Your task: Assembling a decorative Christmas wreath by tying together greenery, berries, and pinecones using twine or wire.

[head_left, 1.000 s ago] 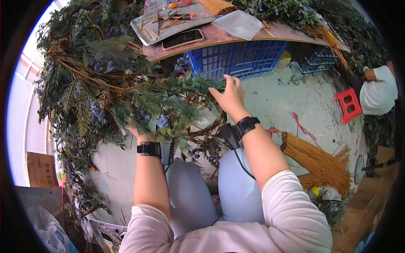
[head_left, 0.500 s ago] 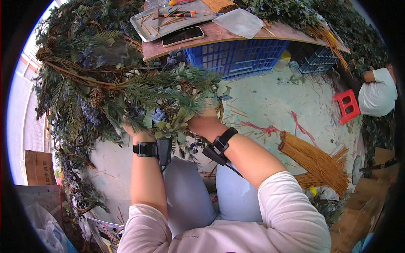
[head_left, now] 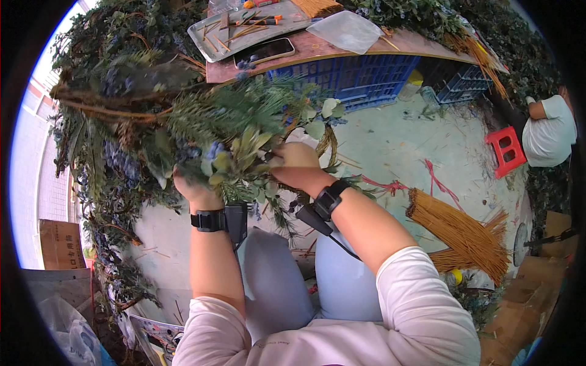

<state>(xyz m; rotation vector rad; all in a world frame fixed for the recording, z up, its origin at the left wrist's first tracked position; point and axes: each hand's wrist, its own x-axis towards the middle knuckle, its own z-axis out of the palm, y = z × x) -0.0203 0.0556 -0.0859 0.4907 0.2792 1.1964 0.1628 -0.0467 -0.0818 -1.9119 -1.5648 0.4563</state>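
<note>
A leafy wreath (head_left: 235, 116) of pine sprigs, broad green leaves and blue berries lies across my hands, blurred by motion. Part of its twisted twig ring (head_left: 330, 146) shows at the right. My left hand (head_left: 198, 190) grips the wreath's lower left side, its fingertips mostly hidden under leaves. At the lower middle, my right hand (head_left: 300, 166) is closed with curled fingers among the leaf stems. Which stem it pinches is hidden. Each wrist wears a black strap with a dark module.
Ahead stands a table (head_left: 305, 60) with a metal tray (head_left: 250, 38) of tools and sticks, a phone (head_left: 264, 53) and a plastic bag (head_left: 347, 32). Blue crates (head_left: 348, 79) sit underneath. Bundled brown sticks (head_left: 455, 229) lie right, near a red stool (head_left: 506, 151) and another person (head_left: 550, 131).
The wreath has shifted and turned slightly between my hands, its leaves now blurred. My right hand has moved a little right and shows more of its back; my left hand has moved slightly left.
</note>
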